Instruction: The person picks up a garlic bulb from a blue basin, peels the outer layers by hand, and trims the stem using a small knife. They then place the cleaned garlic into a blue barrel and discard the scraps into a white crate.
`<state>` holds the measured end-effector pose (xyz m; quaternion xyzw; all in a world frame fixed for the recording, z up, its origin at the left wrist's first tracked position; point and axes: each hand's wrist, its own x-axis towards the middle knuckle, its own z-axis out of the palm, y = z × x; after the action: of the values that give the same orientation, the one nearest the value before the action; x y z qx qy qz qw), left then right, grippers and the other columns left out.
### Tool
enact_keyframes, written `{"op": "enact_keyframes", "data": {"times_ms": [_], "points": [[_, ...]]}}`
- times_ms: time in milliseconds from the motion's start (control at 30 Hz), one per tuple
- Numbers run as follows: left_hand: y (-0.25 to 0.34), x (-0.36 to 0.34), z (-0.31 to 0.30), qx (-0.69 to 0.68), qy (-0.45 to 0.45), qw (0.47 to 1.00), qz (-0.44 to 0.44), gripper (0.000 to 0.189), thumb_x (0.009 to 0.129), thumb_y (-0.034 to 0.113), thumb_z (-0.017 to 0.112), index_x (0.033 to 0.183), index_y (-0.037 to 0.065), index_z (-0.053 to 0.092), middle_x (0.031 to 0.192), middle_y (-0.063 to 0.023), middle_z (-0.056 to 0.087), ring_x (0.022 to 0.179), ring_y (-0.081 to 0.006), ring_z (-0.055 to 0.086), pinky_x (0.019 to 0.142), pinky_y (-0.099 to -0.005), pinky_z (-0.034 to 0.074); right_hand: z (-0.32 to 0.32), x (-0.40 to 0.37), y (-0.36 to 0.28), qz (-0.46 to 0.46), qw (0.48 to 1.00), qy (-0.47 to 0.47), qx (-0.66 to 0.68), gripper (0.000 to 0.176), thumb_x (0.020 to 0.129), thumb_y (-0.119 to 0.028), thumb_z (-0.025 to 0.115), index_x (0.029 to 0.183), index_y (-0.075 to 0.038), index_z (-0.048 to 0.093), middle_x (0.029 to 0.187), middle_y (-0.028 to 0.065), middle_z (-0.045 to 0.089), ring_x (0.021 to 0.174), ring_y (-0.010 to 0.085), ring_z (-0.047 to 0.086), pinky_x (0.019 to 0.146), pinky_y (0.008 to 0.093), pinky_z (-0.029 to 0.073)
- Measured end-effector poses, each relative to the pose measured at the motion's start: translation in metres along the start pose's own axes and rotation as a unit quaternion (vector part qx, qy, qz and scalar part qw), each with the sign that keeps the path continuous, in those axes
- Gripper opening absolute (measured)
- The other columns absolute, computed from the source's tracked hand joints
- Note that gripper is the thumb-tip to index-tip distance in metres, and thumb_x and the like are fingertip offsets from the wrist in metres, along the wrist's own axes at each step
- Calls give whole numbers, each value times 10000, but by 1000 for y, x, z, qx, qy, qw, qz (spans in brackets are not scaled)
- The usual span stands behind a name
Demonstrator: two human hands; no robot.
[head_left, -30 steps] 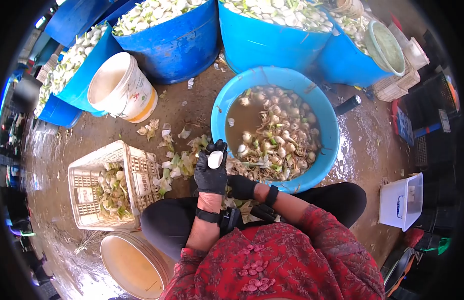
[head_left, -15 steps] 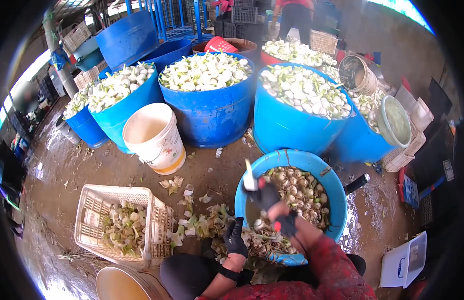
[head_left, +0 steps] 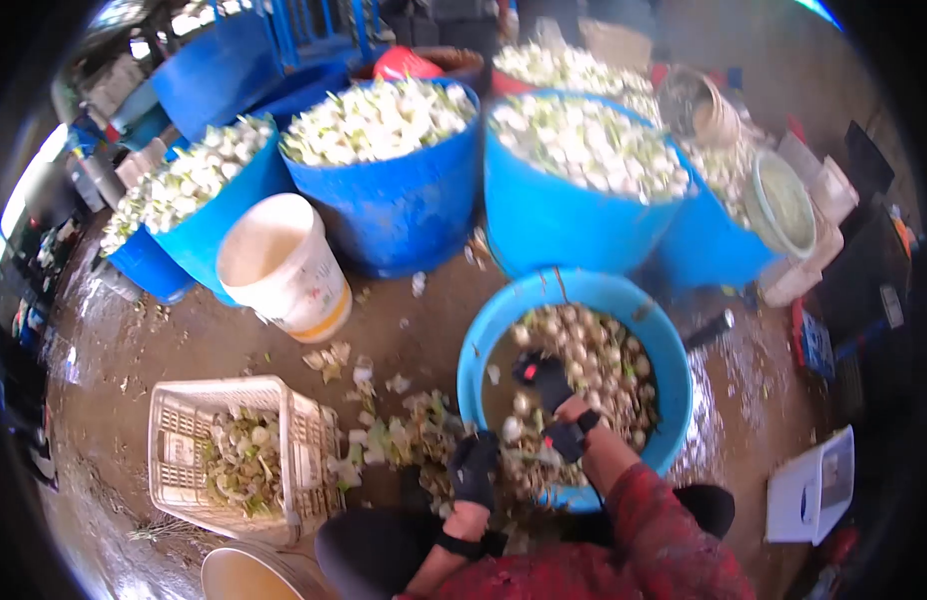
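A round light-blue tub (head_left: pixel 472 350) holds many unpeeled bulbs (head_left: pixel 589 355) with brownish roots. My right hand (head_left: pixel 549 385), in a dark glove with bare skin above it, is over the tub's left part, just above the bulbs; its fingers are blurred. Near the tub's lower left rim is my left hand (head_left: pixel 474 470), also dark-gloved, beside a heap of peeled leaves and skins (head_left: pixel 414 435). What either hand holds, if anything, cannot be made out. Left of the heap stands a white plastic basket (head_left: pixel 309 465) with leafy trimmings.
Large blue barrels (head_left: pixel 384 215) full of white peeled bulbs line the back. A white bucket (head_left: pixel 294 270) stands before them. Another bucket (head_left: pixel 246 575) is at the lower left. At the right are a clear-white bin (head_left: pixel 812 490) and a dark handle (head_left: pixel 712 330) by the tub.
The view has shifted, so the barrels sit higher. My right hand no longer shows the pale object it had above the tub's left rim and is now lower, over the bulbs. My left hand stays near the rim.
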<state>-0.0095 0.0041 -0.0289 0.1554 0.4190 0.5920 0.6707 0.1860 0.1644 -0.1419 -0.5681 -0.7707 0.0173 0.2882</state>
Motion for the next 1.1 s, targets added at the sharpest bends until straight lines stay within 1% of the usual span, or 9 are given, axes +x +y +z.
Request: {"op": "enact_keyframes", "data": {"times_ms": [33, 67, 133, 267, 333, 467, 733, 900, 1100], "points": [[3, -2, 2, 57, -19, 998, 22, 193, 798, 98, 554, 961, -6, 556, 881, -103, 603, 810, -179, 586, 704, -281, 472, -41, -8, -6, 103, 926, 49, 359, 129, 673, -191, 520, 785, -132, 546, 745, 85, 566, 623, 255, 558, 538, 357, 431], [7, -4, 7, 113, -39, 992, 35, 170, 785, 86, 567, 932, 1, 578, 812, -61, 612, 742, -137, 587, 658, -247, 470, -73, -21, 2, -46, 997, 45, 35, 113, 687, -206, 516, 735, -107, 540, 698, 97, 563, 576, 266, 546, 518, 358, 413], [10, -7, 19, 9, 24, 999, -44, 160, 787, 85, 564, 919, -4, 576, 808, -73, 612, 720, -158, 596, 652, -271, 485, -65, -51, 55, 308, 933, 40, 183, 154, 658, -224, 593, 637, -75, 562, 590, 145, 534, 599, 303, 551, 561, 365, 434], [5, -7, 28, 24, 41, 997, -55, 155, 785, 84, 567, 910, -9, 573, 815, -85, 612, 712, -174, 600, 655, -290, 497, -82, -73, 74, 290, 949, 0, 121, 143, 700, -122, 627, 726, 12, 584, 538, 58, 552, 459, 120, 526, 412, 265, 396], [1, -4, 32, 60, 34, 996, -56, 139, 816, 119, 531, 896, 10, 564, 812, -100, 611, 723, -187, 604, 679, -303, 494, -74, -63, 71, 149, 987, -63, -10, 235, 682, -201, 638, 727, 16, 561, 637, 175, 569, 613, 304, 572, 563, 362, 451], [-9, 4, 32, 66, 32, 995, -71, 141, 796, 79, 550, 904, -9, 571, 829, -93, 610, 739, -184, 601, 677, -296, 500, -62, -23, 47, 480, 864, -149, 1, 609, 663, -359, 656, 1128, -23, 449, 829, 219, 585, 862, 362, 558, 718, 388, 444], [-3, 5, 41, 93, 25, 993, -72, 144, 819, 67, 505, 929, -12, 552, 880, -98, 598, 798, -173, 583, 715, -292, 485, -26, -16, 63, 392, 851, -336, -93, 895, 634, -339, 669, 1337, -113, 163, 955, 193, 586, 895, 332, 569, 766, 417, 427], [-7, 8, 44, 122, 18, 991, -54, 181, 837, 101, 495, 964, -22, 535, 872, -113, 597, 795, -192, 589, 718, -311, 491, -18, -41, 83, 299, 889, -202, 281, 384, 553, -76, 652, 917, 12, 570, 841, 194, 599, 812, 310, 577, 700, 313, 454], [-19, 17, 39, 101, 39, 992, -59, 182, 817, 87, 515, 972, -6, 538, 844, -85, 594, 744, -182, 589, 658, -300, 497, -90, -34, 8, 188, 919, -179, 296, 264, 635, -73, 666, 867, 28, 591, 749, 136, 603, 651, 139, 551, 561, 293, 437]]}}
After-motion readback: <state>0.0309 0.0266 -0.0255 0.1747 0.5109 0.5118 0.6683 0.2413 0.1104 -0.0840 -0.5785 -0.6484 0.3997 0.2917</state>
